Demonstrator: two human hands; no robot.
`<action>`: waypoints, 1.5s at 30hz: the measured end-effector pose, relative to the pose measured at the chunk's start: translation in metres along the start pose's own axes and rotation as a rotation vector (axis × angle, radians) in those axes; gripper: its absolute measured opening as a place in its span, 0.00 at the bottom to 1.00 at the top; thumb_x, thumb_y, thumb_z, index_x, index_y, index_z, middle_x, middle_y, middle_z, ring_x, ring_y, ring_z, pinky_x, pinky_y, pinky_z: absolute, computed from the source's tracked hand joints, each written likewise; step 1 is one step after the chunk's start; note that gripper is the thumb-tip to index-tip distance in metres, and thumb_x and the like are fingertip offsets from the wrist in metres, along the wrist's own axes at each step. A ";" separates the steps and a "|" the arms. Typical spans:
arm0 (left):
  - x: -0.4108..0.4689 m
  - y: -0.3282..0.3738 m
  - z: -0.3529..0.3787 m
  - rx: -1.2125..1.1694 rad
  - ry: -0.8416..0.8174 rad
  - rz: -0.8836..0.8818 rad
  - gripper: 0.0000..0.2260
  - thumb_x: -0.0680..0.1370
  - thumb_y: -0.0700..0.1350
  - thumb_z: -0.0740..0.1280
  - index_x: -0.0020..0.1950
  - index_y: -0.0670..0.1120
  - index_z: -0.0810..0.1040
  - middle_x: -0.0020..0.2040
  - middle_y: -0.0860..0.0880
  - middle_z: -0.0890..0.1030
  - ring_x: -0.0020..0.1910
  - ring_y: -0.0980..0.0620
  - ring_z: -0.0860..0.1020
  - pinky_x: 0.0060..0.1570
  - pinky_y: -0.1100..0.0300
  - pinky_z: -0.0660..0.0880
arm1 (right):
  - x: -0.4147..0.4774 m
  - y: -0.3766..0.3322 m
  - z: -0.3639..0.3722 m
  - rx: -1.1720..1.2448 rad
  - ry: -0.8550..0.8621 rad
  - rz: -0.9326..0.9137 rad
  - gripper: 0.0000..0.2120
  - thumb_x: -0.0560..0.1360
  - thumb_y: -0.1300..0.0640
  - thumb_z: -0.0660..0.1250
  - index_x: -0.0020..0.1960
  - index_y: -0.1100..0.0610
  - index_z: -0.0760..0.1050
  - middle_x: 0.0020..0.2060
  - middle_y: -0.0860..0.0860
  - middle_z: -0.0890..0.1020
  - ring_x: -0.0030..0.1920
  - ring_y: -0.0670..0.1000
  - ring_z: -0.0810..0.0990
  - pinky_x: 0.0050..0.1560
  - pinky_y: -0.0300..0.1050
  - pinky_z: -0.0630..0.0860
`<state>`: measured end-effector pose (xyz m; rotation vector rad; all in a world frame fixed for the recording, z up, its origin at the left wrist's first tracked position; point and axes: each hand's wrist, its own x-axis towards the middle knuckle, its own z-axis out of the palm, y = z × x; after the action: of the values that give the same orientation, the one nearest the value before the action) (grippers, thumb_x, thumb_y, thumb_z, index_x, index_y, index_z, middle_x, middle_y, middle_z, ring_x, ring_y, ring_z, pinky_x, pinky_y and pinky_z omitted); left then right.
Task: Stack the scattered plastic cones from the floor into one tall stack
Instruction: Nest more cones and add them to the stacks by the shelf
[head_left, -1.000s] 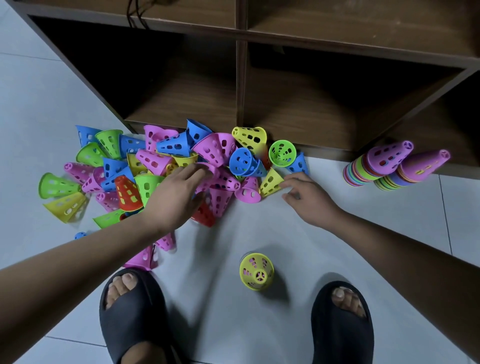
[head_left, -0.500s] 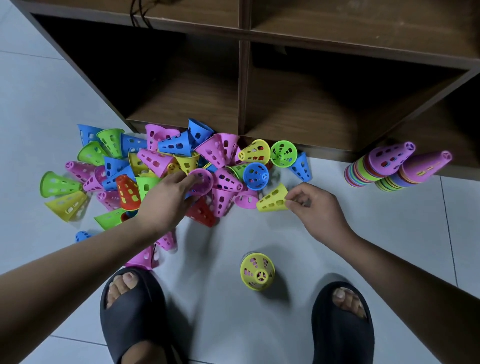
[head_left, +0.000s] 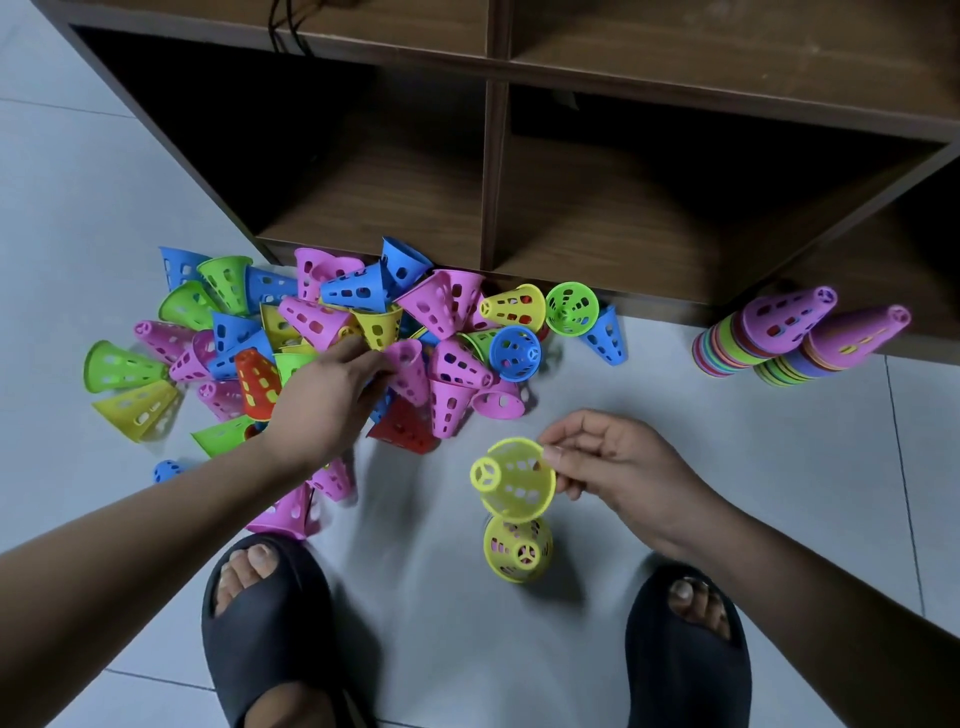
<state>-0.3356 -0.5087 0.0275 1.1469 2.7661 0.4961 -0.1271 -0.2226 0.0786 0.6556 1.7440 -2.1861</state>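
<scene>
A heap of perforated plastic cones (head_left: 332, 332) in pink, blue, green, yellow and red lies on the floor against the shelf's foot. My left hand (head_left: 327, 395) reaches into the heap and pinches the rim of a pink cone (head_left: 408, 371). My right hand (head_left: 608, 462) pinches the rim of a yellow cone (head_left: 514, 478) and holds it in the air, just above a second yellow cone (head_left: 519, 548) that stands upright on the floor between my feet.
A brown wooden shelf unit (head_left: 493, 171) with open compartments stands behind the heap. Two finished cone stacks (head_left: 779, 338) with pink tops lean at the right by the shelf. My black slippers (head_left: 270, 634) (head_left: 685, 649) frame the near floor.
My right hand has lifted the yellow cone off the heap's edge and carried it toward me, over the standing yellow cone. My left hand has taken hold of a pink cone in the heap.
</scene>
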 end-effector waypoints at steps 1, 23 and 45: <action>-0.002 0.003 -0.005 -0.033 0.021 -0.019 0.09 0.84 0.47 0.68 0.61 0.46 0.83 0.53 0.48 0.79 0.43 0.47 0.80 0.39 0.52 0.80 | -0.003 0.001 0.001 -0.017 -0.046 0.014 0.05 0.79 0.67 0.71 0.55 0.65 0.81 0.40 0.57 0.85 0.38 0.52 0.80 0.40 0.42 0.77; -0.042 0.104 -0.032 -1.161 -0.552 -0.280 0.06 0.84 0.43 0.70 0.52 0.42 0.84 0.35 0.53 0.77 0.36 0.55 0.72 0.37 0.65 0.67 | 0.006 0.055 -0.028 -0.436 -0.006 0.121 0.05 0.78 0.65 0.74 0.48 0.57 0.82 0.38 0.54 0.84 0.38 0.51 0.85 0.38 0.49 0.79; -0.023 0.088 0.021 -0.481 -0.447 -0.094 0.02 0.83 0.47 0.71 0.51 0.51 0.83 0.42 0.58 0.83 0.41 0.60 0.81 0.43 0.64 0.74 | 0.111 0.001 -0.113 -1.362 0.221 -0.313 0.18 0.77 0.65 0.67 0.65 0.54 0.76 0.77 0.47 0.65 0.67 0.60 0.74 0.59 0.55 0.79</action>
<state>-0.2561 -0.4611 0.0367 0.8770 2.1475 0.7363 -0.2022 -0.1057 0.0020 0.2336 2.9272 -0.5795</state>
